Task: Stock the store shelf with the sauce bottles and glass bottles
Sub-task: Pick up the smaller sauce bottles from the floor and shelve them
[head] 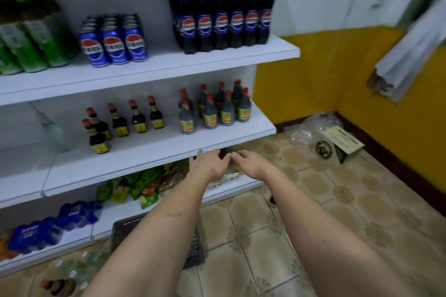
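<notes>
left hand (207,167): bare, no rings or glove | right hand (251,164): bare | forearms: uncovered, no sleeves or watch in view | left forearm: thin scratch mark

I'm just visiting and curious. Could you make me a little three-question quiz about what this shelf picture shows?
1. True or false: the cola cans stand on the same shelf as the red-capped sauce bottles.
2. Where do both hands reach? A) the top shelf B) under the edge of the sauce shelf C) the floor drain
3. What clear item stands at the far left of the sauce shelf?

Key: 1 false; 2 B, left hand and right hand; 3 an empty-looking glass bottle.
</notes>
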